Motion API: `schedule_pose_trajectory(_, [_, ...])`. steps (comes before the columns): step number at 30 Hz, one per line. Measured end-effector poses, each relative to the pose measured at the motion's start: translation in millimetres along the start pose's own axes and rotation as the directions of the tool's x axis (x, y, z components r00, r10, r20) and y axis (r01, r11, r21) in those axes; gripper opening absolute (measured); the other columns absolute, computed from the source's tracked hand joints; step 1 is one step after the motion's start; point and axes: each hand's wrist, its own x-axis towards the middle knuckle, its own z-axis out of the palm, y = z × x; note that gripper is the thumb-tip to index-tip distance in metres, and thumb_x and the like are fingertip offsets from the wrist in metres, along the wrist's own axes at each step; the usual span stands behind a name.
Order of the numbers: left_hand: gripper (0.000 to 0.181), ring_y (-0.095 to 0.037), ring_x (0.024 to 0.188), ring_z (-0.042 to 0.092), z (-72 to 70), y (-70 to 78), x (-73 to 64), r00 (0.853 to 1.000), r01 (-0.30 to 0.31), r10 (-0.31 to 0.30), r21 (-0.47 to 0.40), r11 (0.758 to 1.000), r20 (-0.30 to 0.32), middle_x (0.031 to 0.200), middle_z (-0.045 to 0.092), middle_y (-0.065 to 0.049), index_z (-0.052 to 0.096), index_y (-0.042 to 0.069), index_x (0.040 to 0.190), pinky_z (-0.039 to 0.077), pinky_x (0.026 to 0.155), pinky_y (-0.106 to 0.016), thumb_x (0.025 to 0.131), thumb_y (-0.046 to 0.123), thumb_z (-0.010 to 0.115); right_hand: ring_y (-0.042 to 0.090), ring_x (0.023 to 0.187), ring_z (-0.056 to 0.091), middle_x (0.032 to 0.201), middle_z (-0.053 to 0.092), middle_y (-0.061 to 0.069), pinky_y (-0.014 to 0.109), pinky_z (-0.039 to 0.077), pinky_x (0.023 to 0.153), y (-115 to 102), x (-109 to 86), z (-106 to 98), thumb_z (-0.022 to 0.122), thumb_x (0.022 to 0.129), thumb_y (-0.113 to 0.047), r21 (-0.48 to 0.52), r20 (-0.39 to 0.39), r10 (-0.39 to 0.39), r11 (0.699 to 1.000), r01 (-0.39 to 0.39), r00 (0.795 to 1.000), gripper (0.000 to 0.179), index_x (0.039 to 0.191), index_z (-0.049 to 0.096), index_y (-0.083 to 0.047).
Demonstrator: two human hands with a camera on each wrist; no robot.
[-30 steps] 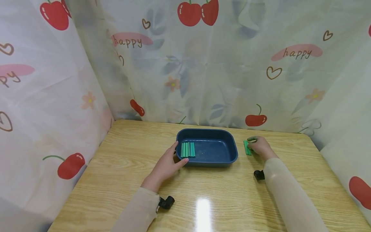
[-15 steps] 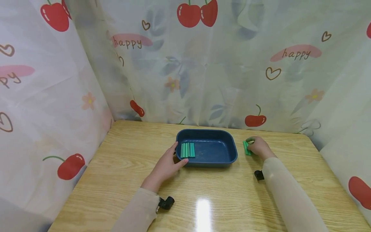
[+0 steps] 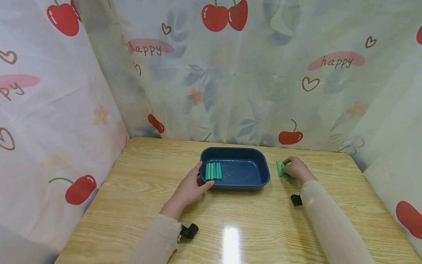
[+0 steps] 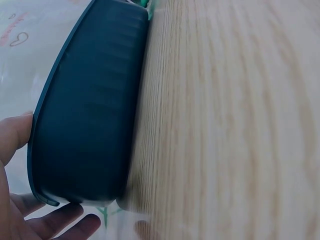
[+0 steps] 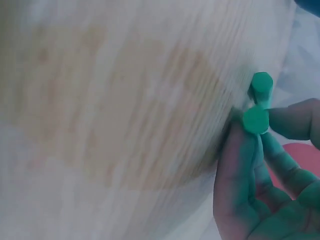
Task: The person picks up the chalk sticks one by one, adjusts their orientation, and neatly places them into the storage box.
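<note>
My left hand point(image 3: 188, 186) holds the left end of a dark blue plastic tray point(image 3: 239, 187), thumb at the front rim and fingers along the end wall. A row of several green and teal chalk sticks point(image 3: 213, 171) lies inside at the left. Right of the tray, my right hand point(image 3: 296, 168) pinches a green chalk stick point(image 5: 255, 119) between thumb and fingers, close over the table. Another green chalk stick point(image 3: 278, 168) lies just left of it. The fingers have a green tint in the right wrist view. In the left wrist view, the tray's outer wall point(image 4: 90, 100) fills the left side.
The wooden table point(image 3: 250, 227) ends at a back edge close behind the tray. A cherry-printed curtain point(image 3: 230, 110) hangs behind and at both sides. Black wrist cameras, such as the left one point(image 3: 189, 231), stick out near the sleeves.
My right hand has drawn one green chalk stick slightly right, so a gap shows between it and the other stick. The left hand and tray have stayed in place.
</note>
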Motion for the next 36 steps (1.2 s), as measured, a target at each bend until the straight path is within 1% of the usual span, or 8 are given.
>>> schedule_pose_trajectory(3, [0.091, -0.029, 0.147, 0.031, 0.0, -0.5, 0.1, 1.0, 0.0, 0.0, -0.001, 1.0, 0.001, 0.163, 0.028, -0.008, 0.019, 0.022, 0.162, 0.031, 0.116, -0.053, 0.091, 0.052, 0.069, 0.016, 0.069, 0.062, 0.103, 0.059, 0.02, 0.031, 0.055, 0.068, 2.5, -3.9, -0.2, 0.06, 0.096, -0.012, 0.074, 0.026, 0.009, 0.997, -0.011, 1.0, 0.048, 0.136, 0.046, 0.012])
schedule_pose_trajectory(6, [0.091, -0.029, 0.147, 0.031, 0.1, -1.2, -0.1, 1.0, -0.002, 0.002, -0.001, 1.0, 0.001, 0.163, 0.028, -0.008, 0.019, 0.022, 0.162, 0.031, 0.116, -0.053, 0.091, 0.051, 0.069, 0.018, 0.076, 0.062, 0.11, 0.058, 0.021, 0.034, 0.056, 0.073, 3.1, -10.9, -0.8, 0.06, 0.097, -0.012, 0.138, 0.05, 0.001, 0.99, -0.008, 0.999, 0.051, 0.138, 0.043, 0.012])
schedule_pose_trajectory(11, [0.092, -0.029, 0.147, 0.031, 0.0, -0.9, 0.2, 1.0, 0.0, 0.0, 0.0, 1.0, 0.005, 0.163, 0.028, -0.008, 0.019, 0.023, 0.162, 0.031, 0.116, -0.053, 0.091, 0.052, 0.069, 0.019, 0.085, 0.062, 0.112, 0.058, 0.019, 0.036, 0.056, 0.077, 4.4, -21.1, -1.8, 0.059, 0.097, -0.01, 0.268, 0.082, -0.023, 0.963, 0.0, 0.996, 0.055, 0.142, 0.038, 0.013])
schedule_pose_trajectory(16, [0.091, -0.03, 0.147, 0.032, -0.1, -1.2, 1.0, 1.0, -0.014, 0.014, 0.009, 1.0, 0.003, 0.163, 0.028, -0.008, 0.019, 0.022, 0.162, 0.032, 0.115, -0.053, 0.091, 0.053, 0.068, 0.017, 0.083, 0.064, 0.114, 0.057, 0.019, 0.034, 0.056, 0.076, 1.3, -29.3, -4.5, 0.057, 0.1, -0.009, 0.361, 0.102, -0.044, 0.933, 0.004, 0.994, 0.058, 0.148, 0.031, 0.01])
schedule_pose_trajectory(23, [0.091, -0.03, 0.146, 0.032, 0.5, -2.0, 1.2, 1.0, -0.019, 0.019, 0.011, 1.0, 0.002, 0.163, 0.029, -0.009, 0.019, 0.021, 0.162, 0.032, 0.115, -0.054, 0.091, 0.052, 0.069, 0.018, 0.083, 0.066, 0.111, 0.055, 0.017, 0.036, 0.058, 0.078, -4.9, -39.1, -6.1, 0.055, 0.1, -0.008, 0.422, 0.113, -0.085, 0.906, 0.03, 0.99, 0.059, 0.151, 0.029, 0.007])
schedule_pose_trajectory(25, [0.091, -0.03, 0.146, 0.032, 0.6, -2.3, 1.3, 1.0, -0.018, 0.017, 0.011, 1.0, 0.002, 0.163, 0.029, -0.009, 0.019, 0.021, 0.162, 0.032, 0.115, -0.054, 0.091, 0.052, 0.068, 0.019, 0.084, 0.067, 0.11, 0.056, 0.018, 0.036, 0.059, 0.079, -7.0, -41.8, -6.4, 0.055, 0.1, -0.008, 0.444, 0.116, -0.1, 0.895, 0.039, 0.988, 0.06, 0.152, 0.028, 0.006])
schedule_pose_trajectory(31, [0.092, -0.03, 0.147, 0.031, 0.6, -1.8, 1.1, 1.0, -0.011, 0.011, 0.005, 1.0, 0.002, 0.163, 0.028, -0.009, 0.019, 0.022, 0.162, 0.032, 0.115, -0.053, 0.091, 0.052, 0.069, 0.021, 0.085, 0.067, 0.115, 0.057, 0.023, 0.037, 0.059, 0.079, -15.1, -50.9, -7.1, 0.055, 0.1, -0.009, 0.488, 0.118, -0.14, 0.87, 0.065, 0.983, 0.061, 0.153, 0.027, 0.005])
schedule_pose_trajectory(36, [0.092, -0.03, 0.147, 0.031, 0.2, -0.8, -0.4, 1.0, -0.008, 0.008, 0.006, 1.0, 0.001, 0.163, 0.028, -0.009, 0.019, 0.022, 0.162, 0.031, 0.116, -0.053, 0.091, 0.052, 0.069, 0.02, 0.087, 0.067, 0.115, 0.056, 0.02, 0.037, 0.059, 0.079, -20.3, -56.6, -7.0, 0.055, 0.1, -0.009, 0.519, 0.109, -0.161, 0.851, 0.082, 0.981, 0.061, 0.152, 0.027, 0.004])
